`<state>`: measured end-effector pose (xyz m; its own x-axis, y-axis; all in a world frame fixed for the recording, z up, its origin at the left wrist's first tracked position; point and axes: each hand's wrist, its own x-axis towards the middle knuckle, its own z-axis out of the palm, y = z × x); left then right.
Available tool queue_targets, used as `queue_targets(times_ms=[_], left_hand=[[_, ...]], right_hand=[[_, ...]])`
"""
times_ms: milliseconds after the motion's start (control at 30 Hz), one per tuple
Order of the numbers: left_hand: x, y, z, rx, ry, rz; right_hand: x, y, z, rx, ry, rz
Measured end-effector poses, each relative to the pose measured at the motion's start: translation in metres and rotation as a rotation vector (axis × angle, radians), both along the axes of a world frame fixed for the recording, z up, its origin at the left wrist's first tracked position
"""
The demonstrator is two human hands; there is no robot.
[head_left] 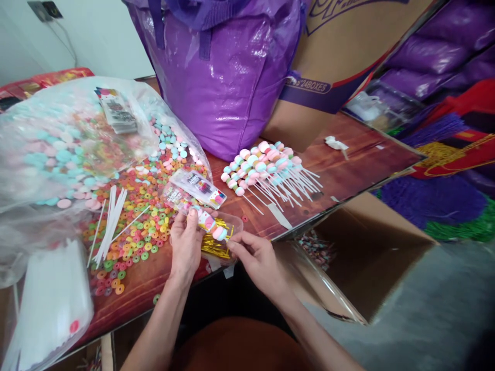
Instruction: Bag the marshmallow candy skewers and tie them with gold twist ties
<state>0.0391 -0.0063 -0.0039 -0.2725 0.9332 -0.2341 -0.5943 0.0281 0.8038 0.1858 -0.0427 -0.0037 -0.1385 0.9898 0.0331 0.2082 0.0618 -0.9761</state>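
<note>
Where the dark red, wood-patterned table (pixel 135 292) is bounded at lower left, a thick bundle of thin white sticks (pixel 54 304) is enclosed in clear plastic. Above it, pastel disc-shaped candies (pixel 64 155) are contained in a large transparent bag (pixel 23 116); to the right, several loose white sticks (pixel 111 224) are laid upon scattered multicoloured ring-shaped candies (pixel 149 237). Beside these, flat printed plastic packets (pixel 199 188) are seen. At centre, a pastel candy skewer in a printed sleeve (pixel 209 221) is held between both hands — one end clasped by the left hand (pixel 184 242), the other pinched by the fingertips of the right hand (pixel 255 256) — over a clear tray (pixel 240 225) of gold metallic strips (pixel 214 251). Farther right, finished-looking candy skewers on white sticks (pixel 265 165) are piled; below, an open brown cardboard box (pixel 371 257) is placed.
</note>
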Motion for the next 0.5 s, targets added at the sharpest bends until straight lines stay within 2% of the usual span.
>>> queue_targets(times_ms=[100, 167, 367, 500], left_hand=[[-0.004, 0.001, 0.0, 0.001, 0.02, -0.02], [-0.007, 0.001, -0.001, 0.008, 0.014, -0.005], [0.004, -0.003, 0.001, -0.023, 0.026, -0.072], [0.002, -0.003, 0.005, -0.034, 0.016, -0.042]], right_hand=[[-0.002, -0.002, 0.001, 0.277, -0.195, -0.033], [-0.003, -0.004, 0.003, 0.408, -0.305, -0.027], [-0.016, 0.001, -0.001, 0.575, -0.418, -0.112], [-0.025, 0.004, -0.004, 0.624, -0.462, -0.145]])
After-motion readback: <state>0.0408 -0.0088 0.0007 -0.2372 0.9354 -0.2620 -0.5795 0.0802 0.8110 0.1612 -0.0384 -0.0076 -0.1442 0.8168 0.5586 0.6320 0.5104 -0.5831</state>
